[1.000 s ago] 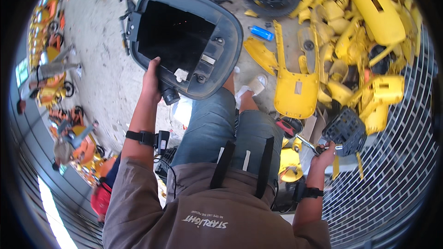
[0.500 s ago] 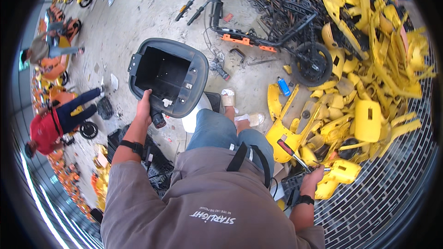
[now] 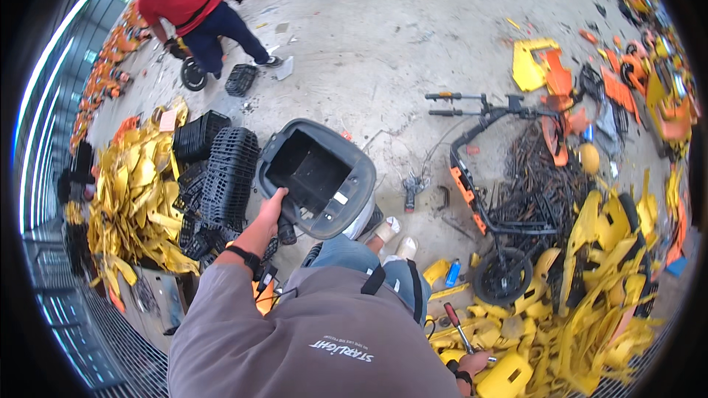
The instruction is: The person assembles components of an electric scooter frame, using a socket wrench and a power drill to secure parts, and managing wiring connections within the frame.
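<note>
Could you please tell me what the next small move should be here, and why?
I would probably lower the black box toward the black baskets on its left: the left hand alone grips its rim, while the right hand is busy holding a red-handled tool.

The left hand [image 3: 271,208] grips 1 black tub [image 3: 316,175] — the right hand [image 3: 476,362], 1 red-handled tool [image 3: 454,318].

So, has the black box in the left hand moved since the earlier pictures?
Yes: judged against the black frame on the floor, the black box in the left hand now appears farther from the frame's handlebar, nearer the black crates.
</note>
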A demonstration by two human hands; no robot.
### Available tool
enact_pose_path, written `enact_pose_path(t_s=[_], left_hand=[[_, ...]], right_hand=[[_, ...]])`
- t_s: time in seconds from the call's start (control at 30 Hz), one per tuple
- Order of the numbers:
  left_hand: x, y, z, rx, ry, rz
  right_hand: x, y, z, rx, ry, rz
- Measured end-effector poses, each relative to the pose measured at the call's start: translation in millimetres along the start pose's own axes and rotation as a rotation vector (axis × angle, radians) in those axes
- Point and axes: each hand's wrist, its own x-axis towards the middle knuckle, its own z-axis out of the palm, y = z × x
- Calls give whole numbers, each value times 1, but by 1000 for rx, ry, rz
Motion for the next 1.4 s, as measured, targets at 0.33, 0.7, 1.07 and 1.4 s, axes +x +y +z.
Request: enact_pose_path(t_s=[0.33, 0.7, 1.07, 1.4], left_hand=[[-83, -92, -161, -349, 279, -55], [-135, -216, -204, -588, 599, -213], [-91, -267, -225, -738, 475, -252], [16, -253, -282, -571, 433, -339]], right_hand=[[85, -189, 8, 608, -80, -26], [102, -284, -24, 456, -185, -223], [9, -369, -11, 597, -269, -323], [-46, -336, 24, 493, -172, -348]])
